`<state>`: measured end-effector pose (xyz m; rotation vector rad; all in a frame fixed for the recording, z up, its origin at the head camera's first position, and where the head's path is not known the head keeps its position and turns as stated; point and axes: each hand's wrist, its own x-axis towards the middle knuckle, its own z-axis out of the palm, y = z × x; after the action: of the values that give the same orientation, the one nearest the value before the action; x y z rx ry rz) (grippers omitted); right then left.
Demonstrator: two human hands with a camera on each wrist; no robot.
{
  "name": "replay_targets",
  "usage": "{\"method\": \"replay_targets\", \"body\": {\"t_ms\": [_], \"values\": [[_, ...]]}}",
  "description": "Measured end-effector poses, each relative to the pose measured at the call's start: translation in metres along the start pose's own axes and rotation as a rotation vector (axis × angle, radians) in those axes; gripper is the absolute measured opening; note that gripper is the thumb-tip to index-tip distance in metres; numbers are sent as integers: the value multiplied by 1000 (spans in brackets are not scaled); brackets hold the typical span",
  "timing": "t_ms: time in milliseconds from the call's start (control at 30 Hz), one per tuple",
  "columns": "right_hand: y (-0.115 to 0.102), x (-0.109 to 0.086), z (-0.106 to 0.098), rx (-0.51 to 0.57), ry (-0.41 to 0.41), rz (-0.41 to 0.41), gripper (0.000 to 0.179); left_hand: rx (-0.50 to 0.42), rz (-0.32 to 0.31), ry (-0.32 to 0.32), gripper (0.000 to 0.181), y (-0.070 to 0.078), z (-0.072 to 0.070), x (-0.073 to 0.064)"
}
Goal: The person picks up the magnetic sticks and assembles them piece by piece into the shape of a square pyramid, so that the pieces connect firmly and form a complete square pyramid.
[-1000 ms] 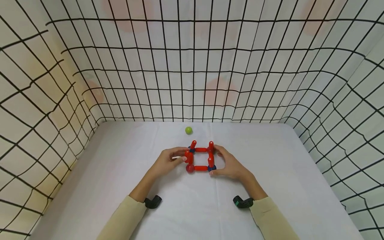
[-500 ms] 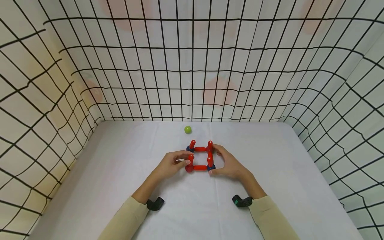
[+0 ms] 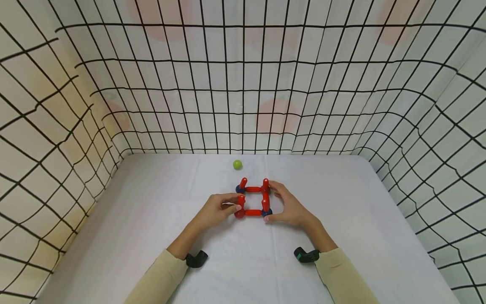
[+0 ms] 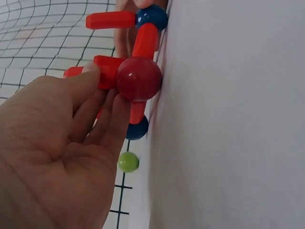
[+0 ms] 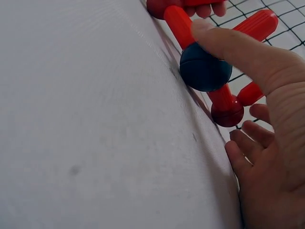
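Observation:
Red rods and red and dark blue balls make up a square frame (image 3: 253, 212) on the white cloth. My left hand (image 3: 215, 210) pinches an upright red rod (image 4: 108, 71) between thumb and fingers. That rod stands at the red ball (image 4: 139, 78) of the near left corner. On the other side, my right hand (image 3: 291, 209) spans the frame's right edge. Its thumb presses by the near right blue ball (image 5: 205, 67), and its fingers reach the far right red ball (image 5: 228, 111). Upright rods also rise from the other corners, such as the far left rod (image 3: 243, 183).
A small green ball (image 3: 237, 164) lies beyond the frame, near the table's back edge. Black wire mesh (image 3: 243, 90) stands along the back and both sides. White cloth (image 3: 250, 261) covers the table.
The left hand has shifted slightly right and brought the red rod from beside the frame onto the near left red ball. The right hand keeps its hold.

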<state>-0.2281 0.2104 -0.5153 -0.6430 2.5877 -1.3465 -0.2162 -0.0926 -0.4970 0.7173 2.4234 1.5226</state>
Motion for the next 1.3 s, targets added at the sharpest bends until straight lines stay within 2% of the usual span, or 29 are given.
{"method": "replay_targets", "body": {"t_ms": [100, 233, 333, 433, 667, 900, 1000, 1133, 1300], "values": [[-3, -5, -3, -1, 61, 12, 101, 19, -16, 15, 40, 1, 0, -1], [-9, -13, -7, 26, 119, 0, 63, 48, -19, 32, 39, 2, 0, -2], [-14, -15, -8, 64, 75, -66, 39, 66, -17, 42, 38, 2, 0, -2], [-16, -15, -6, 62, 35, -121, 26, 75, 3, 45, 37, 2, 0, -1], [-21, -12, 0, 19, 56, -107, 22, 99, 56, 49, 35, 5, 5, 2], [-23, -6, 5, 21, 78, -51, 24, 127, 32, 75, 35, 9, 10, 8], [-21, -3, 8, 36, 96, -73, 23, 148, 22, 83, 33, 10, 11, 10], [-27, -3, 12, 30, 116, -81, 23, 161, 38, 87, 31, 8, 12, 13], [-28, -1, 14, 14, 115, -48, 24, 165, 47, 96, 29, 9, 13, 14]]}}
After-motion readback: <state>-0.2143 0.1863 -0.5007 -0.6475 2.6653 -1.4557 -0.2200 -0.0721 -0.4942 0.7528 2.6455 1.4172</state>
